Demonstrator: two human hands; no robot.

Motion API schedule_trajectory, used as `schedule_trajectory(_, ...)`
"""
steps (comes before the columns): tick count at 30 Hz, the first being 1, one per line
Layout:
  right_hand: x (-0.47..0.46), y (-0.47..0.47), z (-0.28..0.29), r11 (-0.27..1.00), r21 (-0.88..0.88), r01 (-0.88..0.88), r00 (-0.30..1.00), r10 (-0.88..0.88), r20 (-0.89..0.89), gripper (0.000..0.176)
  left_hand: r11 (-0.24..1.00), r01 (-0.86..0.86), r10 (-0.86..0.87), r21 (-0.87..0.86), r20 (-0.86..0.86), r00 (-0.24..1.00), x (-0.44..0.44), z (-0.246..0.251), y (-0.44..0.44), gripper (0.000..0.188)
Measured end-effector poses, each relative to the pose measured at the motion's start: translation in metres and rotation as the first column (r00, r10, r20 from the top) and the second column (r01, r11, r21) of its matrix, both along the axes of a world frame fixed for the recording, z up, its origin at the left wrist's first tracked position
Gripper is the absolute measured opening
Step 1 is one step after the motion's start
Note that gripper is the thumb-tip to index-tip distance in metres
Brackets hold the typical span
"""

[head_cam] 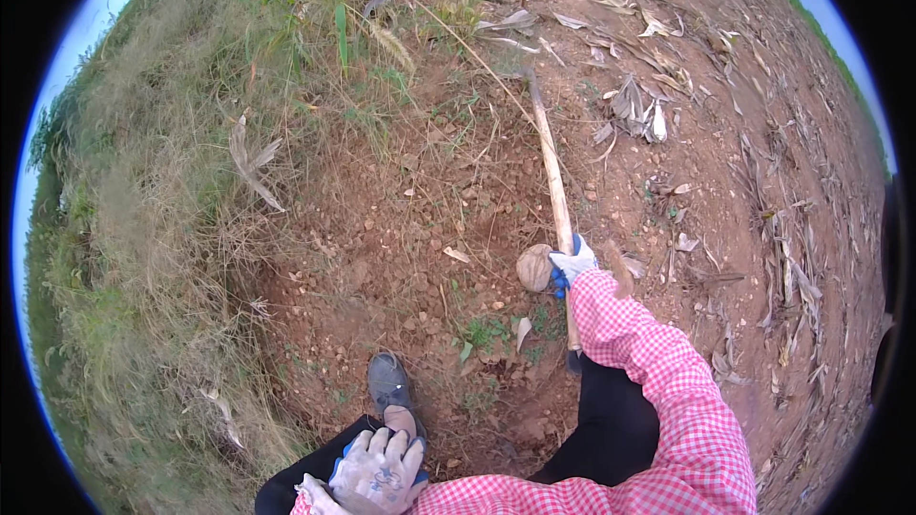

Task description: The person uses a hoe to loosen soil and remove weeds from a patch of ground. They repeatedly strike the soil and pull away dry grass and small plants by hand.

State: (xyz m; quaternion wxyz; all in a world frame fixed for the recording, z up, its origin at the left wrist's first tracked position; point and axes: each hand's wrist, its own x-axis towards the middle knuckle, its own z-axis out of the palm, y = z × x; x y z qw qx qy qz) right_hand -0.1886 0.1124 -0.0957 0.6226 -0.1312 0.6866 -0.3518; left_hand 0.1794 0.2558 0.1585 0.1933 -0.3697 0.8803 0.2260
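Observation:
My right hand (572,262), in a white glove with blue on the palm side, is closed around a long wooden tool handle (552,164). The handle slants away over the soil to a dark far end; its lower part passes beneath my wrist towards a dark object (573,362) by my right leg, which I cannot make out clearly. Just left of that hand, a round brownish lump (534,268), perhaps a stone, sits on the ground. My left hand (379,468), gloved too, rests palm down over my left knee, fingers slightly spread and holding nothing.
Loose reddish soil (401,265) with small stones spreads before me. Tall dry grass (157,179) borders it on the left. Dried corn husks (637,111) and stalks litter the field to the right. My left shoe (390,379) stands on the soil near a small green weed (483,332).

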Motion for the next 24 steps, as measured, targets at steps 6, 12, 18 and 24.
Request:
schedule_trajectory(6, -0.023, 0.019, 0.005, 0.998, -0.047, -0.029, 0.98, 0.019, -0.2, 0.042, 0.999, -0.016, 0.016, 0.029, 0.031, 0.999, 0.003, 0.002, 0.002, 0.04)
schedule_trajectory(12, 0.005, -0.045, 0.018, 0.984, -0.141, 0.107, 0.98, -0.128, -0.153, 0.039, 0.999, 0.033, -0.033, 0.005, 0.02, 0.999, -0.001, 0.004, 0.0, 0.039)
schedule_trajectory(18, 0.038, -0.021, 0.009, 0.994, -0.004, -0.111, 0.944, 0.104, -0.314, 0.045, 0.999, 0.024, -0.025, 0.029, 0.048, 0.999, -0.003, 0.006, -0.002, 0.04)
schedule_trajectory(24, 0.032, -0.003, 0.007, 0.999, 0.023, -0.037, 0.964, 0.042, -0.262, 0.054, 1.0, 0.006, -0.005, -0.005, 0.039, 0.999, -0.001, 0.004, 0.001, 0.04)
